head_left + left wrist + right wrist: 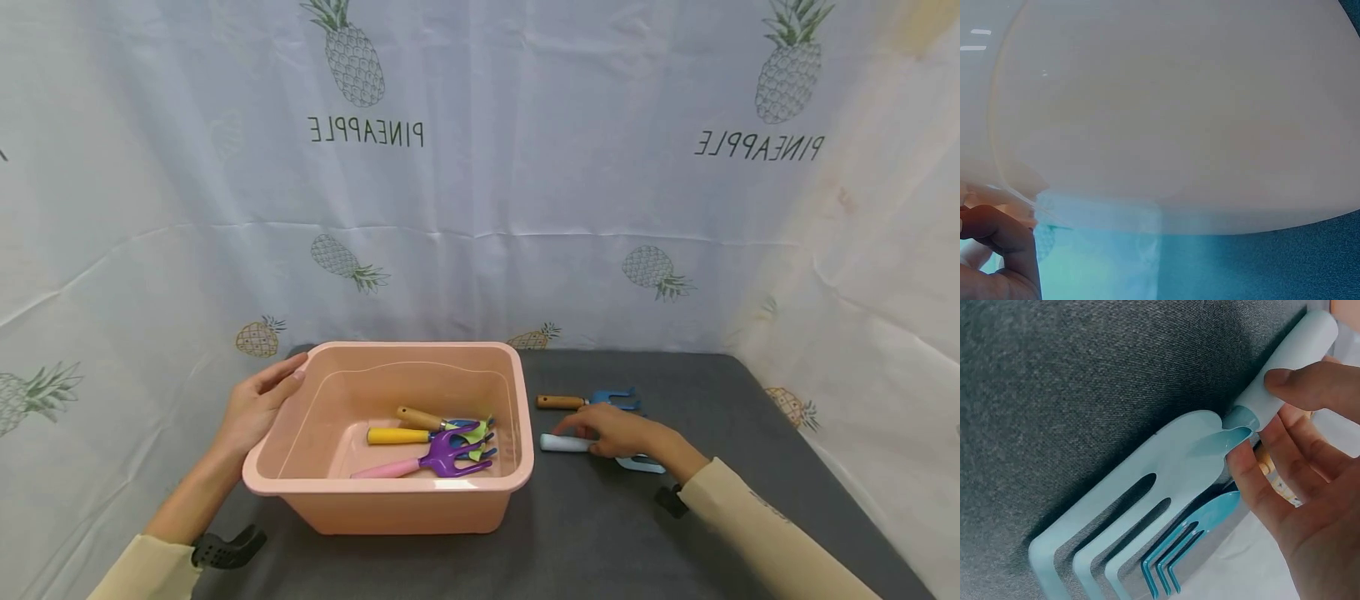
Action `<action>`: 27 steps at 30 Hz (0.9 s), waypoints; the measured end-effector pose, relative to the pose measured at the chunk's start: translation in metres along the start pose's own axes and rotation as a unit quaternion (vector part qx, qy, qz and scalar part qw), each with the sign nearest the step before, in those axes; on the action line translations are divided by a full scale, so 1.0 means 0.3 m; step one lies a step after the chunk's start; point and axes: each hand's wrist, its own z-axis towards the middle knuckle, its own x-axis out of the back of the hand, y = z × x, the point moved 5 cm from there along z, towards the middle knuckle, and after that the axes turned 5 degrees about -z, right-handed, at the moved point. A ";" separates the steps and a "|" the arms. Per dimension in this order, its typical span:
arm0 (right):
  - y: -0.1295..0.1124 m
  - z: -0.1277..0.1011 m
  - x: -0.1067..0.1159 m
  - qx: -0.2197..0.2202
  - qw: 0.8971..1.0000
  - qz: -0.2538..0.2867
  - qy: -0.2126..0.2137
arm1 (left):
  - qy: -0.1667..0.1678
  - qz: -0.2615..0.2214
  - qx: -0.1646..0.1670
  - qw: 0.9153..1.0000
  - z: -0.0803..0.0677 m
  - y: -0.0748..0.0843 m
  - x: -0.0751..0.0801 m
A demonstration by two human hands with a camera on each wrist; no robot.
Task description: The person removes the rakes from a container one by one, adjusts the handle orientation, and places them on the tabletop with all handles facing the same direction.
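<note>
Looking down on a dark grey tabletop (592, 542) here! Wearing black bands (228, 548) at both wrists, with beige sleeves (146, 571) above them. Grasping the peach tub (405, 508) at its left rim with the left grip (258, 408), curling fingers against the edge. Spotting inside the tub, nearest first, a pink-handled purple fork (446, 454), a yellow-handled tool (397, 436), then a wooden-handled tool (422, 418), all overlapping at the heads and partly hidden. And over on the tub's right side, pinching the pale blue fork (1175, 450) by its handle with the right grip (611, 429), setting thumb against fingers! Seeing just beyond it a darker blue fork (561, 402) with a wooden handle, lying on the tabletop. Catching, farthest back, a pale curtain (480, 183) with pineapple prints (356, 67) and mirrored lettering (367, 132).
</note>
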 end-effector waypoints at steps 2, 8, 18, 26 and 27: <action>-0.001 0.003 0.000 -0.004 1.000 -0.004 -0.001 | 0.001 0.005 0.001 1.000 -0.001 0.000 0.000; -0.006 0.010 0.006 -0.013 1.000 -0.004 -0.006 | 0.007 0.007 -0.003 1.000 0.001 0.001 0.002; -0.008 0.011 0.004 -0.003 1.000 -0.004 0.001 | 0.005 0.000 -0.002 1.000 0.002 -0.002 0.003; 0.002 0.009 -0.004 -0.015 1.000 -0.010 -0.001 | 0.004 0.007 0.004 1.000 0.002 0.000 -0.001; 0.004 0.010 -0.005 -0.020 1.000 -0.010 -0.002 | 0.005 0.008 0.004 1.000 0.003 0.001 -0.001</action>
